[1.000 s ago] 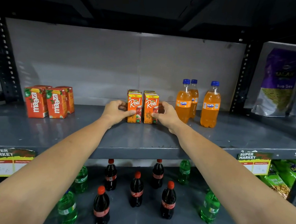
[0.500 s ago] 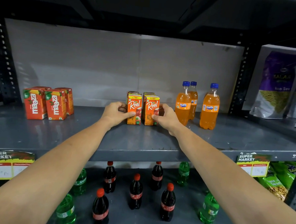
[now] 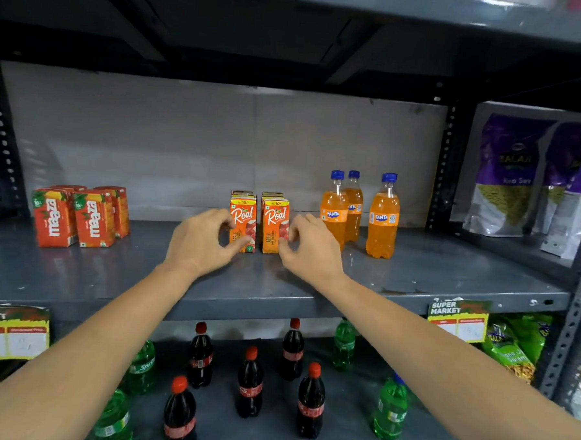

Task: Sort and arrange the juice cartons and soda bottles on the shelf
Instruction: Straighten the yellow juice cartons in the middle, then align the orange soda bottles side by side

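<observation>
Both hands are pulling back off the orange cardboard Real juice cartons [image 3: 258, 223], which are standing between my loosely curled, empty left hand [image 3: 202, 240] and right hand [image 3: 309, 246]; orange plastic Fanta bottles [image 3: 358, 211] are standing just beyond my right.

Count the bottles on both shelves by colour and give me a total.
Orange bottles: 3, upper shelf
Dark cola bottles: 5, lower shelf
Green bottles: 4 in view, lower shelf; the arms may hide more
Total: 12 bottles
</observation>
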Demonstrator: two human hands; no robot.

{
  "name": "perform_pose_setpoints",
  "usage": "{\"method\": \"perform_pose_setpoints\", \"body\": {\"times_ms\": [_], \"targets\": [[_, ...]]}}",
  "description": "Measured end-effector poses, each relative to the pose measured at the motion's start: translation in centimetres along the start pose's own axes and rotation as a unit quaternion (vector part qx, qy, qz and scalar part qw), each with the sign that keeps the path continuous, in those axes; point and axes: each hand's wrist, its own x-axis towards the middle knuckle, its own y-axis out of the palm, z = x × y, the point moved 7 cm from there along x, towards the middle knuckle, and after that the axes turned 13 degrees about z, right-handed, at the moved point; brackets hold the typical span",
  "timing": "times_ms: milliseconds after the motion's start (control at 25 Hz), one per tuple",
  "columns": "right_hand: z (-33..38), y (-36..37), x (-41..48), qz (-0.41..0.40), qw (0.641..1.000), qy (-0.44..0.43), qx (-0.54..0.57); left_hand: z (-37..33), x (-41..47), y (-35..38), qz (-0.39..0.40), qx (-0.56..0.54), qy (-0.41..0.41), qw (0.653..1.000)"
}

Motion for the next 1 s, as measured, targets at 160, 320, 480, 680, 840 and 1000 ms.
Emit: {"method": "perform_pose_setpoints", "body": {"times_ms": [160, 320, 480, 680, 840, 1000], "targets": [[-3.6, -3.0, -2.9, 0.033, 0.999, -0.026, 0.002, -7.2, -0.3, 1.6, 0.031, 0.084, 0.170, 0.981], [-8.9, -6.2, -4.3, 0.017, 1.000, -0.002, 0.023, -11.7, 1.3, 3.4, -0.001, 0.009, 0.152, 0.988], [-13.6, -8.3, -4.2, -0.101, 0.985, 0.091, 0.105, -14.3, 4.3, 6.5, 0.022, -0.063, 0.093, 0.993], [-17.6, -7.0, -3.0, -0.095, 0.946, 0.202, 0.237, -13.8, 7.5, 10.1, 0.065, -0.146, -0.045, 0.986], [-19.2, -5.9, -2.3, -0.023, 0.936, 0.235, 0.260, -12.7, 9.1, 13.0, 0.100, -0.254, -0.161, 0.948], [-21.1, -6.5, -1.8, -0.028, 0.946, 0.230, 0.227, -13.8, 10.3, 14.0, 0.103, -0.259, -0.188, 0.942]]}}
